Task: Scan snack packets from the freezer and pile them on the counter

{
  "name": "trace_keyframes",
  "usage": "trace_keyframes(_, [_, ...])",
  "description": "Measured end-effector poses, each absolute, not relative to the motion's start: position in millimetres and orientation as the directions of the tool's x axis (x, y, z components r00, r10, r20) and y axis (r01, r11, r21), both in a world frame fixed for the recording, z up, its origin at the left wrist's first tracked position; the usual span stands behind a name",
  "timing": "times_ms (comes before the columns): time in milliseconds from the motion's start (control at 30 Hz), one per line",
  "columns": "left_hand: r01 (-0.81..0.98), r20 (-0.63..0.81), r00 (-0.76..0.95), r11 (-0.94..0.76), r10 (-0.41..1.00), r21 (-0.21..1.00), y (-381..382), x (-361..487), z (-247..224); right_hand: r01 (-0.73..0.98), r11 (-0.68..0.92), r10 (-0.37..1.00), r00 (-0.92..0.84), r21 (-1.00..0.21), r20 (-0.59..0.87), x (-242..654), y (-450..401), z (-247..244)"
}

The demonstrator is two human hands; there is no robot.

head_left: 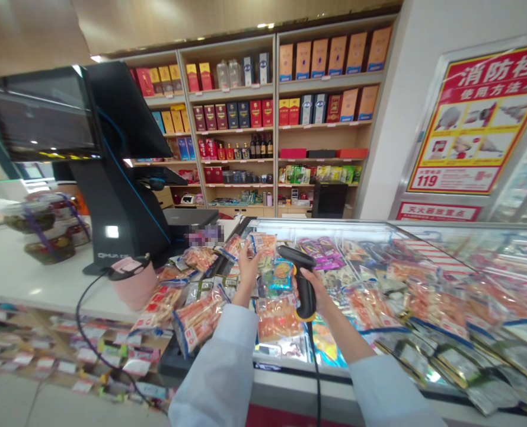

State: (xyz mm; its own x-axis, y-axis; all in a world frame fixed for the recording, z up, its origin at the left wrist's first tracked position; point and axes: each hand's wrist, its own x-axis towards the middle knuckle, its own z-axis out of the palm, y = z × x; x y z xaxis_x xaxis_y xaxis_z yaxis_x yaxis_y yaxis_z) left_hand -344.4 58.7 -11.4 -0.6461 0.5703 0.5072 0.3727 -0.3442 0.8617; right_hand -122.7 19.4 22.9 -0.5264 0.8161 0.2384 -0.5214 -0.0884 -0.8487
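**Q: What do the hands have hold of at the shop counter?**

A: A person in pale blue sleeves (214, 373) stands at a glass-topped chest freezer (290, 224). The raised left hand (248, 267), its fingers closed, pinches one clear plastic packet of orange snacks (264, 248) by its edge. The right hand (319, 295) wraps fully around the grip of one black handheld barcode scanner (302, 273), its black coiled-free cable (315, 367) dropping straight down.

**Q: Where does the packet sit relative to that grip?**

A: It stands upright between the two hands, just beside the scanner's head, which tilts toward the left hand. One small blue-and-yellow packet (283, 276) lies directly below the scanner's head.

**Q: What else is counted nearby?**

A: Left of the left hand, two large clear packets of orange snacks (198, 320) lie at the edge of the white counter (36, 279). Farther left stand one pink cup with a black lid (134, 284) and one black two-screen checkout terminal (112, 178). Right of the right hand, packets crowd the freezer in numbers too great to count.
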Motion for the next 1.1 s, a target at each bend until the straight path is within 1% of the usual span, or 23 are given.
trace_keyframes(233, [0.361, 0.488, -0.670, -0.330, 0.560, 0.872, 56.9, -342.1, -8.6, -0.524, -0.092, 0.834, -0.505, -0.847, 0.222, -122.7, 21.5, 20.3])
trace_keyframes(467, [0.356, 0.506, -0.658, -0.362, 0.558, 0.862, 59.2, -345.2, -10.1, -0.522, -0.102, 0.843, -0.497, -0.847, 0.205, -122.2, 26.0, 14.7])
trace_keyframes(567, [0.375, 0.524, -0.668, -0.369, 0.529, 0.850, 54.7, -342.9, -8.1, -0.524, -0.106, 0.848, -0.491, -0.845, 0.198, -119.9, 27.1, 15.6])
trace_keyframes(700, [0.403, 0.561, -0.665, -0.396, 0.494, 0.825, 41.2, -336.4, -0.8, -0.554, -0.056, 0.885, -0.413, -0.831, 0.216, -104.1, 25.0, 22.3])
trace_keyframes(800, [0.318, 0.559, -0.642, -0.481, 0.524, 0.817, 31.5, -330.4, 11.4, -0.581, -0.019, 0.913, -0.342, -0.814, 0.223, -77.2, 21.4, 32.0])
trace_keyframes(933, [0.232, 0.585, -0.564, -0.569, 0.582, 0.789, 22.5, -312.0, 41.5, -0.613, 0.071, 0.940, -0.223, -0.787, 0.259, -25.9, 14.3, 50.6])
trace_keyframes(1100, [0.126, 0.638, -0.447, -0.662, 0.627, 0.739, 16.2, -252.4, 74.0, -0.607, 0.168, 0.960, -0.078, -0.777, 0.269, 46.1, 2.3, 69.2])
